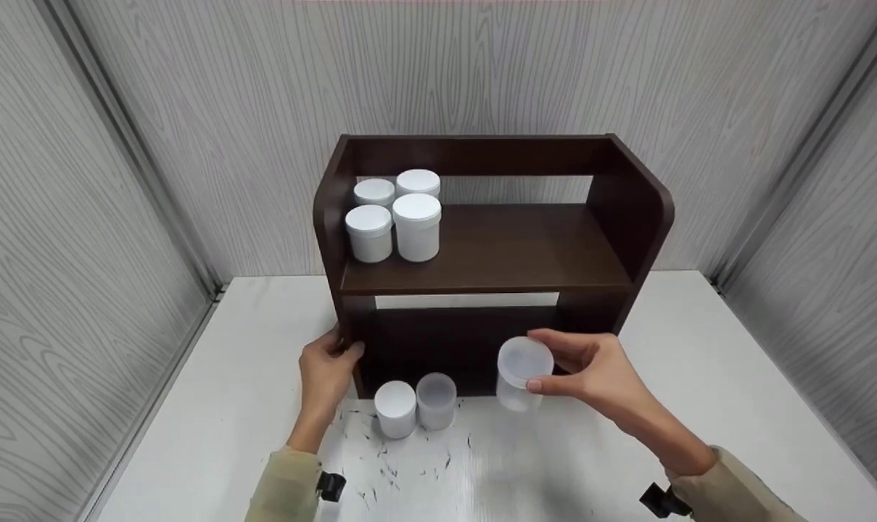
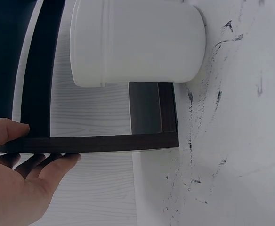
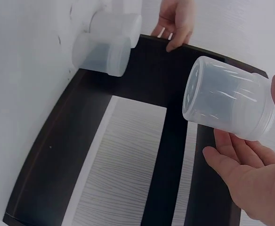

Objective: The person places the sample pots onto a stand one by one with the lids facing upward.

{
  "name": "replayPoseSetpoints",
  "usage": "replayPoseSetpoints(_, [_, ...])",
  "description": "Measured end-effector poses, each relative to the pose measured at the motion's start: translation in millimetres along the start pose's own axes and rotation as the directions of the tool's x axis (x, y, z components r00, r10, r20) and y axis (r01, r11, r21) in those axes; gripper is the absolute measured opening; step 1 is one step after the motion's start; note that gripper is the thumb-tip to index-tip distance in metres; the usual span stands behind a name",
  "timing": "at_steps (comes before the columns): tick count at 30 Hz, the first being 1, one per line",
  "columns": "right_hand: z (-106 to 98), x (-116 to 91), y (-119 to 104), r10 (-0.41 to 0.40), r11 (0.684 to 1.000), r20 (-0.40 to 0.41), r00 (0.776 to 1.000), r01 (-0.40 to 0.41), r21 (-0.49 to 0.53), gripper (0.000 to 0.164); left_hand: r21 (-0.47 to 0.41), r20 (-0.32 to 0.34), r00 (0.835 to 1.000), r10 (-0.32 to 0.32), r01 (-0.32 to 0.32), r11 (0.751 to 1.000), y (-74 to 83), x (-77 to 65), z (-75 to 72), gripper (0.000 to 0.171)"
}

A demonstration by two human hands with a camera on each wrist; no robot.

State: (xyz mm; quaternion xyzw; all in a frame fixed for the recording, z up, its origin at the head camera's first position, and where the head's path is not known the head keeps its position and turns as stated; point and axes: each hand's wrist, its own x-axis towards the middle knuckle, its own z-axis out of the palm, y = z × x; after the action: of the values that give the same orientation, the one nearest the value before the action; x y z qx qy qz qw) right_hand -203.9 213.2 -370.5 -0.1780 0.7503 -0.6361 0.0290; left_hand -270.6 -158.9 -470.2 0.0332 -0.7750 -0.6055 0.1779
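Observation:
My right hand [image 1: 612, 380] holds a translucent plastic jar [image 1: 516, 395] near its rim, thumb on the near side and fingers behind. The jar is upright in front of the lower shelf, and the right wrist view shows its frosted body [image 3: 227, 99] from the side. At the left end of the dark brown shelf unit [image 1: 482, 286], my left hand [image 1: 324, 377] grips the side panel [image 2: 114, 143], with the thumb inside and fingers outside. A white jar with a white lid [image 1: 395, 413] and another translucent jar [image 1: 437, 409] stand side by side on the table by the unit's front edge.
Several white lidded jars [image 1: 418, 235] are grouped at the left of the upper shelf. The white table [image 1: 228, 420] has dark scuff marks near the standing jars. Pale wood-grain walls [image 1: 228, 109] enclose the back and sides.

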Motion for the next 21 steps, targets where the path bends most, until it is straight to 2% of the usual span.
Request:
replayPoseSetpoints(8, [-4,3,-25,-0.018,1.000,-0.014,1.000,0.019,0.015,0.066,-0.001,0.001,1.000,0.027,-0.027,1.000,-0.9,0.4,0.2,0.050])
replayPoseSetpoints(21, [-4,18,-65,-0.013,1.000,-0.042,0.999,0.014,0.025,0.064,-0.013,-0.001,1.000,0.008,-0.008,1.000,-1.8,0.7,0.0,0.051])
